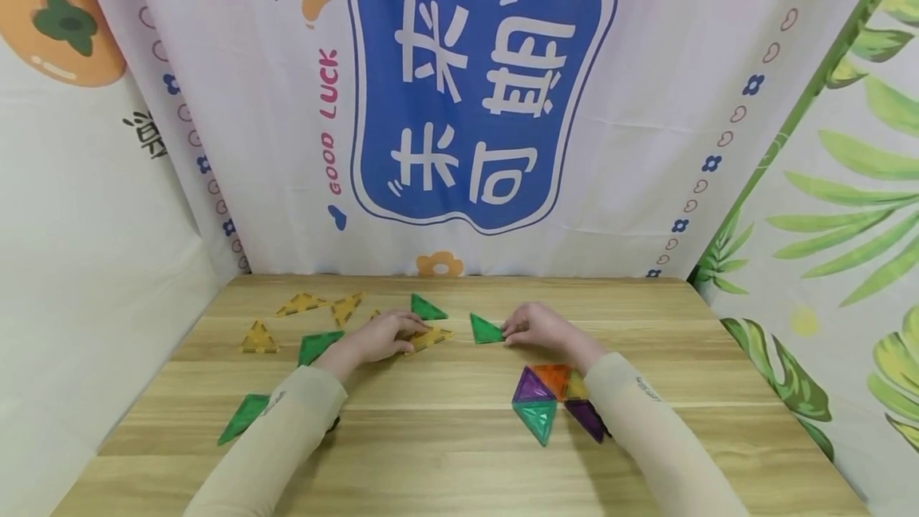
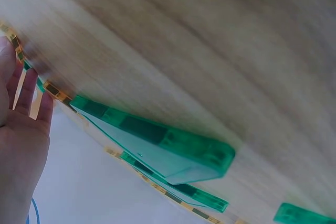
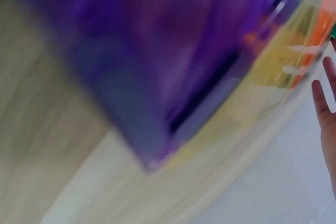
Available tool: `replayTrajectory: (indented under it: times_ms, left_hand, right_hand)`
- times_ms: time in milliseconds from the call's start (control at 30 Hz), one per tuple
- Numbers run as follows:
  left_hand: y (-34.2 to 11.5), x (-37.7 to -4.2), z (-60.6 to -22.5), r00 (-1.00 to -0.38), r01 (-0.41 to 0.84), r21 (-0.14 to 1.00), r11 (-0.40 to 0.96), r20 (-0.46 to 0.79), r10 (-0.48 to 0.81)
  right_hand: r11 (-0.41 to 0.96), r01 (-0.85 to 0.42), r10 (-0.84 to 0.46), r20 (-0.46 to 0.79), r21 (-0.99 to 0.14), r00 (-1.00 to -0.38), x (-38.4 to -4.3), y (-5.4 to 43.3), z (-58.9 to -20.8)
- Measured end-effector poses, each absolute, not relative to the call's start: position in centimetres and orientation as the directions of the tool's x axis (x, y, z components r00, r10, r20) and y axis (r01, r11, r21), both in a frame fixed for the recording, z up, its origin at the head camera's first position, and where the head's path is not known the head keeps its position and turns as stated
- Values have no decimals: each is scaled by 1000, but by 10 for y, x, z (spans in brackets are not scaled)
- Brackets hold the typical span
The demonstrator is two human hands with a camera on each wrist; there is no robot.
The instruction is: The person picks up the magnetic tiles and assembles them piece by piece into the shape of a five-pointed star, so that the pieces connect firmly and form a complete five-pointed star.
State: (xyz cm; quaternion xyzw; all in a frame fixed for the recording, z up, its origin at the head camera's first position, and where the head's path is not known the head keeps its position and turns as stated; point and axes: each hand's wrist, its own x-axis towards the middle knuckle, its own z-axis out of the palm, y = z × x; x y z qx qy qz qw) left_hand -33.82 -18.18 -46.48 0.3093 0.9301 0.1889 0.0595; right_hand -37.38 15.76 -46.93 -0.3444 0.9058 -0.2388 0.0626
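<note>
My left hand [image 1: 384,335] pinches the left end of a translucent yellow triangular magnetic tile [image 1: 432,338] lying near the table's back. A green triangular tile [image 1: 427,307] sits just behind that one. To the right, my right hand [image 1: 534,325] holds another green triangular tile [image 1: 487,329] by its right corner, between thumb and fingers. In the left wrist view the left hand [image 2: 23,124] shows at the left edge, its thumb partly cut off. Only some fingers of the right hand [image 3: 326,103] appear in the right wrist view.
Purple [image 1: 533,384], orange [image 1: 551,378], teal [image 1: 538,419] and dark purple [image 1: 587,419] tiles form a cluster by the right forearm. Yellow tiles [image 1: 258,337] and green tiles [image 1: 244,416] lie at left, partly behind the left arm. A printed curtain [image 1: 646,102] hangs behind the table [image 1: 431,453].
</note>
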Motion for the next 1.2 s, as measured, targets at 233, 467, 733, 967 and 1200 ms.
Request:
replayTrajectory:
  times_ms: [233, 467, 733, 967, 1200]
  left_hand:
    - [-183, -336, -465, -801, 555, 388, 735, 12, 599]
    - [-184, -337, -465, -799, 559, 385, 734, 15, 601]
    - [-183, -337, -464, -797, 563, 373, 738, 8, 604]
    - [-182, -337, -464, -794, 565, 379, 733, 8, 608]
    - [-180, -337, -463, -796, 559, 387, 734, 0, 606]
  right_hand:
    - [639, -687, -705, 95, -347, -703, -370, 157, -468]
    - [693, -647, -671, 44, -317, -740, -366, 141, -467]
    - [638, -727, -746, 30, -256, -665, -364, 140, -464]
    - [552, -792, -822, -9, -260, -569, -364, 146, -459]
    - [551, -779, -818, -12, -298, -575, -363, 148, -459]
